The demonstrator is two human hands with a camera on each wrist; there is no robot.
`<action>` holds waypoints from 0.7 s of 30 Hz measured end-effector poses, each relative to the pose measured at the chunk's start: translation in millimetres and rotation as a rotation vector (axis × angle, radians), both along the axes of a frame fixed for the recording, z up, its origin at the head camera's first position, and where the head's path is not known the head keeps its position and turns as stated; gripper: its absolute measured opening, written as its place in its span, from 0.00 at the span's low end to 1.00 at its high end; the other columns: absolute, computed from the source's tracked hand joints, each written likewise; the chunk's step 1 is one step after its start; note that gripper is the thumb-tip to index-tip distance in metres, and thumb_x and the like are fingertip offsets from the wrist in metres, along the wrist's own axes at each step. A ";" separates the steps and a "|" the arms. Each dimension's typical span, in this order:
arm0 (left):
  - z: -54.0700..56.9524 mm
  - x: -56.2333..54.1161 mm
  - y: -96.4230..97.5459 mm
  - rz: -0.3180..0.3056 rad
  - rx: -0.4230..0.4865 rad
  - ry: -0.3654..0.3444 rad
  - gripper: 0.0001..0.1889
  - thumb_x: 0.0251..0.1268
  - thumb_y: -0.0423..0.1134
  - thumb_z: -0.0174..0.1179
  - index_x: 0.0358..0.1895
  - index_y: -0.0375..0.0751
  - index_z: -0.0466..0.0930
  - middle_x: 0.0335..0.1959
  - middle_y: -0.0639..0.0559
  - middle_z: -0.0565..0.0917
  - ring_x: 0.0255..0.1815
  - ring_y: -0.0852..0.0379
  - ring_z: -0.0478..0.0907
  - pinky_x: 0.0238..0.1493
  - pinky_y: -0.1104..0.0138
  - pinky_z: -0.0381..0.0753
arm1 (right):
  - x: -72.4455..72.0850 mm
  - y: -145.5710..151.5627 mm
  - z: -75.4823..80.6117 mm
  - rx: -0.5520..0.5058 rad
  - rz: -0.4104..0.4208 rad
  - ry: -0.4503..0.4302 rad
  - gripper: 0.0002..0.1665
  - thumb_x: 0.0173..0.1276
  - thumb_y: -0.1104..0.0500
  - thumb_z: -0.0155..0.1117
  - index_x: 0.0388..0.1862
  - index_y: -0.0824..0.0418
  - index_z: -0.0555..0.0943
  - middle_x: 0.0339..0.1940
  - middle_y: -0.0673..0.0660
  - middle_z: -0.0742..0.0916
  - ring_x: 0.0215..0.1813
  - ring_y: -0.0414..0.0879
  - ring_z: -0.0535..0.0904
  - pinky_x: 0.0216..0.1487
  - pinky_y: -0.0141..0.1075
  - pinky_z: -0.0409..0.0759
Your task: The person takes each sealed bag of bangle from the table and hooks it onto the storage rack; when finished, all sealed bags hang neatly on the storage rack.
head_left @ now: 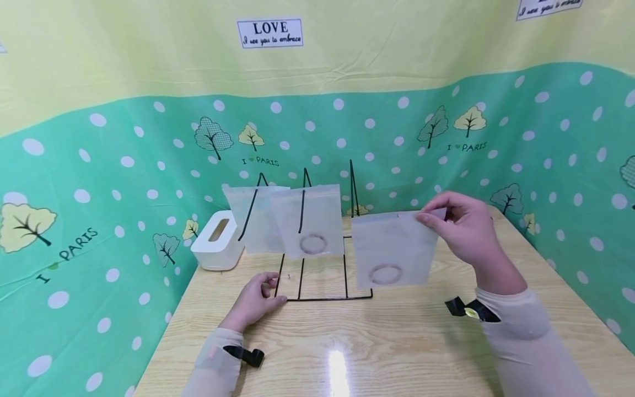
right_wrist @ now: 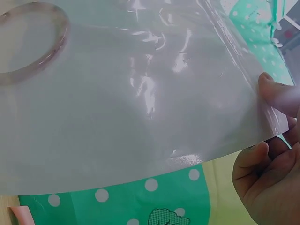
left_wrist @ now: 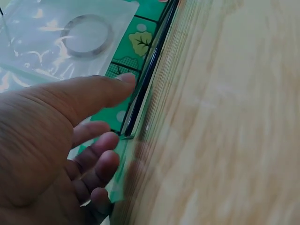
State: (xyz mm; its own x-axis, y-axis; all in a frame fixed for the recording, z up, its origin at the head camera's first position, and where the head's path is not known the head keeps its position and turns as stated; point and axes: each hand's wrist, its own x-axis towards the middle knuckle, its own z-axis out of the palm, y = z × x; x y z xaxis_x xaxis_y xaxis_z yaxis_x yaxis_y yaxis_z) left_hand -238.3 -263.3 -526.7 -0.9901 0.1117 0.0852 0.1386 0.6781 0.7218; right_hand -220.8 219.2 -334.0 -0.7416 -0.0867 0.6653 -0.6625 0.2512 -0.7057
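My right hand (head_left: 463, 223) pinches the upper right corner of a frosted zip bag (head_left: 384, 242) between thumb and fingers. Inside, near the bottom, lies a bangle (right_wrist: 63, 35). The bag hangs in front of the rightmost prong of a black wire rack (head_left: 329, 299). Two similar bags hang on the other prongs: one bag (head_left: 243, 215) at the left and another bag (head_left: 324, 215) in the middle, which shows a ring-shaped bangle (head_left: 313, 244). At the rack's front left corner rests my left hand (head_left: 255, 300), fingers loosely bent, thumb by the front wire.
A white tissue box (head_left: 216, 242) stands behind and left of the rack on the wooden table (head_left: 397, 353). Green and yellow printed cloth (head_left: 317, 127) hangs behind and along both sides. Each sleeve carries a black strap (head_left: 243, 354).
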 end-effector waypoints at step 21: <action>25.5 15.2 51.6 -0.236 0.158 0.123 0.23 0.61 0.40 0.78 0.58 0.41 0.84 0.53 0.43 0.83 0.47 0.46 0.81 0.46 0.54 0.81 | -3.4 -34.1 -3.0 -0.039 0.048 -0.049 0.05 0.67 0.66 0.77 0.38 0.67 0.87 0.26 0.58 0.83 0.24 0.47 0.70 0.25 0.34 0.70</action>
State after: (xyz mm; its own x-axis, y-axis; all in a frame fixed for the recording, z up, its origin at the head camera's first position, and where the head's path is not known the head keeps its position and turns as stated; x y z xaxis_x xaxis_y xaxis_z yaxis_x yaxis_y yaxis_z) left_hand -223.1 -211.7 -501.2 -0.9197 0.3129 0.2372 0.3715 0.4976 0.7838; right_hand -224.2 185.1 -336.9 -0.7690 -0.0978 0.6317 -0.6374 0.1911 -0.7464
